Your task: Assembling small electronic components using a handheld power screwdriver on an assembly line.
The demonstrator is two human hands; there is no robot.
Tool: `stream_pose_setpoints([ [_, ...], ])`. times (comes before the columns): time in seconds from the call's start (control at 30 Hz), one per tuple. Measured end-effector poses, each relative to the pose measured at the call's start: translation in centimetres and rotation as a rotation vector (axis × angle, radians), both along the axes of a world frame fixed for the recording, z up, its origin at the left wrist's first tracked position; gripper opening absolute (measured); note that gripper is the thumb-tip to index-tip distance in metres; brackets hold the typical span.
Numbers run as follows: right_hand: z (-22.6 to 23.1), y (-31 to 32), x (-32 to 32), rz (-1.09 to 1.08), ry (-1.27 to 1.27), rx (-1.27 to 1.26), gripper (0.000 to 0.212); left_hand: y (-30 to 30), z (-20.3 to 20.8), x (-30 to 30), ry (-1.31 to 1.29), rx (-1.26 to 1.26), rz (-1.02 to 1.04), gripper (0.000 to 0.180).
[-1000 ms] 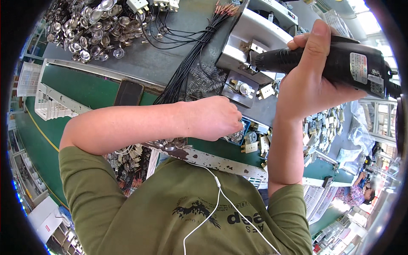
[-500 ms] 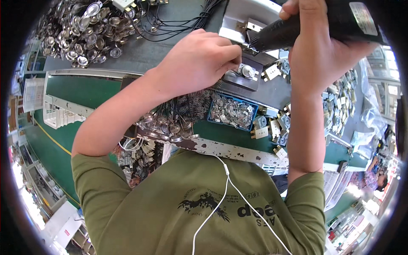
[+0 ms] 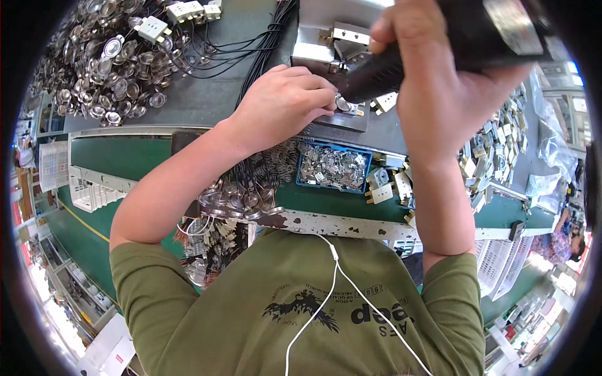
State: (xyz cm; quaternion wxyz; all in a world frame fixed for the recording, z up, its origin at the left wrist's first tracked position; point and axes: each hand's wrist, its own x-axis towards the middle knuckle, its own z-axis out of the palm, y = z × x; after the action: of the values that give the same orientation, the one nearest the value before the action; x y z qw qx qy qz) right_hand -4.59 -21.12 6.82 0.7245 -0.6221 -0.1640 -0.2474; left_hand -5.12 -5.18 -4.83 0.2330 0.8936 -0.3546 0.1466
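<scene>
My right hand (image 3: pixel 433 94) is wrapped round a black electric screwdriver (image 3: pixel 376 75), whose tapered nose points down to the left. Its tip meets a small round metal part (image 3: pixel 343 104) on a dark metal block (image 3: pixel 348 123); the nose hides the exact contact. From the left, my left hand (image 3: pixel 285 103) reaches to the same part with fingers pinched at its edge. Whatever lies between those fingertips is hidden. Just behind the block stands a silver metal bracket (image 3: pixel 313 53) with a white terminal block (image 3: pixel 351 32) on it.
A blue tray (image 3: pixel 300 182) of small metal pieces sits near the block. Round metal cups (image 3: pixel 113 75) are heaped at the far left, beside black cables (image 3: pixel 266 47). White terminal pieces (image 3: pixel 498 141) pile up on the right. Springs (image 3: pixel 279 156) and more cups (image 3: pixel 241 197) lie nearer me.
The screwdriver has come down and left from near the bracket onto the round part at the block. My left hand stays at the block. The whole view has shifted a little.
</scene>
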Motion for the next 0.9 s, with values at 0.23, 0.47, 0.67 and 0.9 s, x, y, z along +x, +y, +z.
stream_pose_setpoints([
  [0.23,-2.9,-0.5,3.2,0.179,-0.214,0.029,0.053,-0.1,0.8,0.3,-0.042,0.017,-0.033,0.009],
  [0.47,-3.0,1.5,3.1,0.294,-0.413,0.257,0.066,-0.1,0.4,0.3,-0.05,0.002,-0.044,0.009],
  [0.67,-0.3,0.5,3.9,0.343,0.021,-0.142,0.062,0.4,0.2,0.1,-0.028,0.032,-0.02,0.01],
  [0.9,-1.9,0.7,2.2,0.244,-0.079,-0.153,0.052,-0.6,1.2,0.0,0.05,0.128,0.126,0.026],
])
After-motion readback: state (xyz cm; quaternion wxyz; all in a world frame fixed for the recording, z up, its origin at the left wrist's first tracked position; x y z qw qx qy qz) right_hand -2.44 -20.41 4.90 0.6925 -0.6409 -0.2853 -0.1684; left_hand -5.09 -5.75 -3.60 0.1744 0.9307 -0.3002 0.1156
